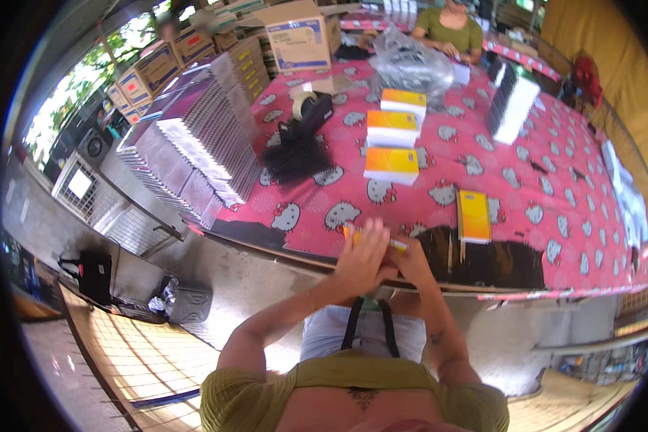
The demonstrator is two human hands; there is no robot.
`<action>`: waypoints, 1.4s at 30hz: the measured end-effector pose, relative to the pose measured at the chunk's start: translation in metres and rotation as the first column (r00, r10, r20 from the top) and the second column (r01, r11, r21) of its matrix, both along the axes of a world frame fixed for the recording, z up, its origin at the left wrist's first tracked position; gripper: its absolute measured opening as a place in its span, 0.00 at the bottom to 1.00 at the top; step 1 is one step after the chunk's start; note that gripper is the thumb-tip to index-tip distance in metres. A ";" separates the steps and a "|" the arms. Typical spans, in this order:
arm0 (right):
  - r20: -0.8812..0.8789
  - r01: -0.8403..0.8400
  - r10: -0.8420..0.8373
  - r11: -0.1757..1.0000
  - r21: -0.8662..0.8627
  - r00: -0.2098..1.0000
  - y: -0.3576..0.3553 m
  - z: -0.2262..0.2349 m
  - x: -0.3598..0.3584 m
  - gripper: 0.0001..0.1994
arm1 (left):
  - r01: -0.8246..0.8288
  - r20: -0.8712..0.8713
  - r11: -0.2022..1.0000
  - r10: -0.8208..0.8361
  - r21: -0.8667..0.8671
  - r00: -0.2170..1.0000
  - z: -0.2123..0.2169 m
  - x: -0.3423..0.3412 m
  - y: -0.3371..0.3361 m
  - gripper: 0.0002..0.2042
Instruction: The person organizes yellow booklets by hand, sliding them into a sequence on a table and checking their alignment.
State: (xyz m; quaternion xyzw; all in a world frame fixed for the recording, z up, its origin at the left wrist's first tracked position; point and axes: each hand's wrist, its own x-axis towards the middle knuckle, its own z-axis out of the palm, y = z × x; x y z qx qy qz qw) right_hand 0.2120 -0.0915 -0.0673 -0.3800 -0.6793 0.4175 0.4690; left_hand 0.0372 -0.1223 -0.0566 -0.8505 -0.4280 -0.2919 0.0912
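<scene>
At the table's near edge, a small yellow-orange booklet lies mostly hidden beneath my hands. My left hand rests across it, fingers stretched out flat. My right hand grips its right end with bent fingers. To the right, another yellow-orange booklet lies on the dark worn patch and the pink cloth. Ahead of my hands stand three stacks of the same kind: a near stack, a middle stack and a far stack.
Tall piles of spiral-bound notebooks fill the table's left side. Beside them are black binding coils and a tape dispenser. A clear plastic bag, a carton and a co-worker are farther back. Another notebook stack stands right.
</scene>
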 end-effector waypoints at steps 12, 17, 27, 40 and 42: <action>-0.040 -0.016 0.010 0.987 -0.162 0.999 0.000 0.001 -0.005 0.12 | 0.065 -0.092 0.997 -0.067 -0.030 0.994 0.015 0.004 0.008 0.39; 0.049 0.057 -0.056 0.998 -0.014 0.997 -0.003 0.001 -0.008 0.11 | 0.110 0.249 0.994 -0.108 0.007 0.962 0.041 0.003 0.011 0.23; 0.143 0.004 -0.027 0.987 0.162 0.989 -0.005 0.030 0.015 0.16 | 0.221 0.269 0.969 -0.184 -0.112 0.945 0.060 0.003 0.024 0.09; 0.142 -0.159 0.147 0.984 0.078 0.979 0.009 0.055 0.045 0.04 | 0.281 0.261 0.953 -0.243 -0.117 0.934 0.049 -0.004 0.030 0.09; 0.173 -0.118 0.090 0.979 0.163 0.981 0.006 0.051 0.039 0.05 | 0.280 0.237 0.948 -0.240 -0.152 0.942 0.057 -0.003 0.026 0.09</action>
